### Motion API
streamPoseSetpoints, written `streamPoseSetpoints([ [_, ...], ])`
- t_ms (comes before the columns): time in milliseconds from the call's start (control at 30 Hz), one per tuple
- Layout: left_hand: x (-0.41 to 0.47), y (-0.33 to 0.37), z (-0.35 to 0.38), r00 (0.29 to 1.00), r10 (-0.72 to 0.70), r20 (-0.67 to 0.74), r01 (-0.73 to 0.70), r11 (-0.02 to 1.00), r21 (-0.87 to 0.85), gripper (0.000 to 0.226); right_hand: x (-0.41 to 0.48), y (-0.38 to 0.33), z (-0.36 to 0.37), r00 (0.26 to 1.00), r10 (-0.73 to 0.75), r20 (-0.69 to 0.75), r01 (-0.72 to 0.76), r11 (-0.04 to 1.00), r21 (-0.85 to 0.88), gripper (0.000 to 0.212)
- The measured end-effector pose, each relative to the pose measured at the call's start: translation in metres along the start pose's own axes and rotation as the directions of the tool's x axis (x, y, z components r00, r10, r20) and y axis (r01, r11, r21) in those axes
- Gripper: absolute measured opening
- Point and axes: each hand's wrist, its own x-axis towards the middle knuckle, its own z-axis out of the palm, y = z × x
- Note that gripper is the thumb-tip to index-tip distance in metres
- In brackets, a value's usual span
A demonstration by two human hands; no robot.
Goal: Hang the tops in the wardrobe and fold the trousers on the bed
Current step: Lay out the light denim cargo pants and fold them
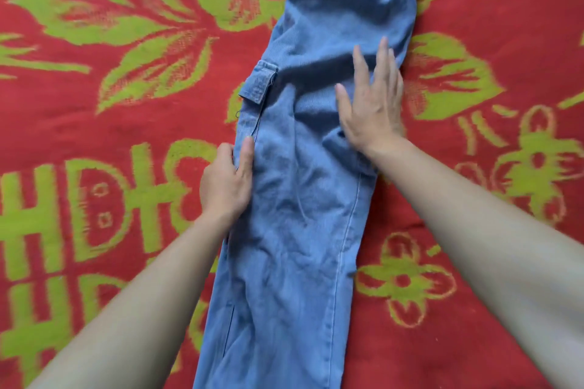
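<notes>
As the trousers [303,230] lay stretched lengthwise on the bed [474,199], they looked doubled leg over leg into one long strip, waist end far from the person & hems out of shot near them. None of the bed's edges showed, so can't place them closer than that. The left hand [226,180] gripped the strip's left edge, thumb on top of the denim, fingers curled at the seam just below the pocket flap [260,82]. The right hand [373,104] was flat w/ fingers spread, pressing the cloth near its right edge, holding nothing. Judging by this, the fold was approx. at its first stage: lengthwise fold made, wrinkles not yet smoothed, crosswise folds not yet done. No tops or wardrobe in view, so can't tell re the hanging part.
</notes>
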Motion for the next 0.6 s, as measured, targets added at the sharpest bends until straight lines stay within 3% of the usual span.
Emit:
streamPoseSetpoints([
  [133,-0.081,-0.049,-0.004,0.997,-0.066,-0.039,0.064,0.997,-0.045,0.064,-0.064,-0.032,0.022,0.963,-0.267,-0.021,0.267,0.964,0.001,0.062],
  [267,-0.158,-0.100,-0.008,0.996,-0.078,0.037,0.072,0.987,0.145,0.058,-0.129,-0.053,0.046,0.894,-0.429,0.132,0.435,0.900,-0.020,0.063],
  [367,-0.202,-0.126,-0.012,0.994,-0.032,0.108,0.004,0.968,0.249,0.050,-0.164,-0.068,0.055,0.899,-0.394,0.193,0.405,0.914,-0.021,0.061],
  [500,-0.240,-0.147,-0.010,0.953,0.001,0.303,-0.138,0.892,0.431,0.039,-0.198,-0.086,0.058,0.923,-0.306,0.232,0.307,0.951,0.035,0.058],
  [600,-0.263,-0.157,-0.012,0.949,-0.017,0.315,-0.123,0.899,0.420,0.034,-0.216,-0.093,0.061,0.933,-0.255,0.252,0.268,0.963,-0.015,0.058],
])
